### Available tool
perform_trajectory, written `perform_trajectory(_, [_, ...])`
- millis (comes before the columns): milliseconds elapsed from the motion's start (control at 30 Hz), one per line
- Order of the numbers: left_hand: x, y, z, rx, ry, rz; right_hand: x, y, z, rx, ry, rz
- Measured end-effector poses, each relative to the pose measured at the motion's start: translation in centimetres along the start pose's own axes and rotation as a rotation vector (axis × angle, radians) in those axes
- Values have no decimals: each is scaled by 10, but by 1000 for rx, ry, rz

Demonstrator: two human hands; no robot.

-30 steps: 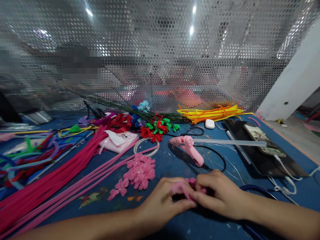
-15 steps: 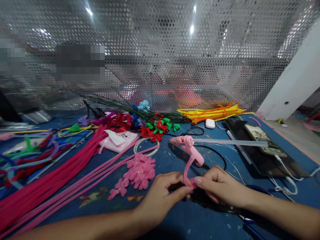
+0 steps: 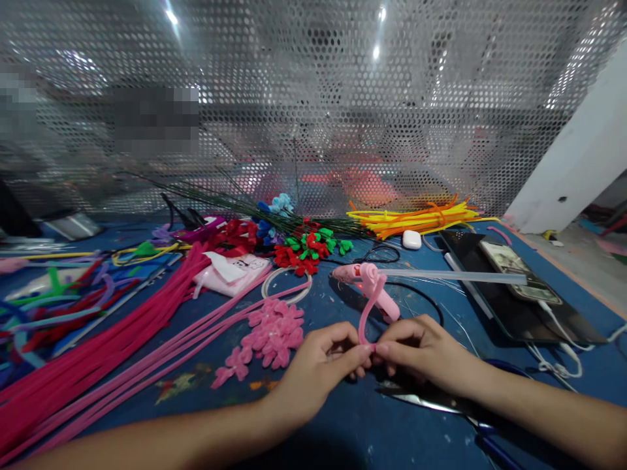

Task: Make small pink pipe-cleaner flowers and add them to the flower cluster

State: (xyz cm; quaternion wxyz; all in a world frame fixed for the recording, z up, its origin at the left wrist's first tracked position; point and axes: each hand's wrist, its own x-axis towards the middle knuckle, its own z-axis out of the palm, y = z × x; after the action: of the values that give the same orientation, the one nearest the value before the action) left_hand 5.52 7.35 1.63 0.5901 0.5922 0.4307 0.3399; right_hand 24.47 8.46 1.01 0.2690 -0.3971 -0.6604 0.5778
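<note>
Between my two hands is a pink pipe cleaner [image 3: 364, 325], its free end curving upward in front of the glue gun. My left hand [image 3: 329, 360] pinches it between thumb and fingers. From the other side my right hand [image 3: 418, 349] pinches the same piece, the thumbs almost touching. The part inside my fingers is mostly hidden. Just beyond lies a pink glue gun [image 3: 386, 305] with a long clear glue stick [image 3: 450, 279]. Several pink fuzzy flowers [image 3: 277, 333] are heaped left of my left hand. Scissors [image 3: 426, 399] lie partly under my right hand.
Long pink pipe cleaners [image 3: 132, 352] stretch across the left side. Yellow and orange pipe cleaners [image 3: 416, 219] lie at the back, beside red and green flowers [image 3: 311, 248]. A phone [image 3: 519, 271] rests on a black tablet [image 3: 470, 261] at right. A perforated metal screen [image 3: 313, 98] stands behind.
Both hands have risen slightly and drawn closer together on the pipe cleaner. More of the scissors' blades now shows below my right hand.
</note>
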Motion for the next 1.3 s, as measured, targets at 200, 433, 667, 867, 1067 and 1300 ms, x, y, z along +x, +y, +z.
perform_trajectory(200, [-3,0,-1,12,-36,-14,-7,-2,1,-545,69,-388])
perform_trajectory(433, [-3,-1,-3,-11,-113,-34,-15,-4,-3,-1344,223,-1024])
perform_trajectory(667, [2,0,-3,25,-22,-5,-8,-1,-3,-1047,306,-771])
perform_trajectory(867, [4,-4,-5,38,-20,-25,-8,-3,-6,-600,248,-469])
perform_trajectory(1067, [0,-7,-3,100,-81,24,-6,-4,-2,-474,70,-401])
perform_trajectory(1300, [1,-1,-4,27,-11,-2,-6,0,-3,-619,151,-473])
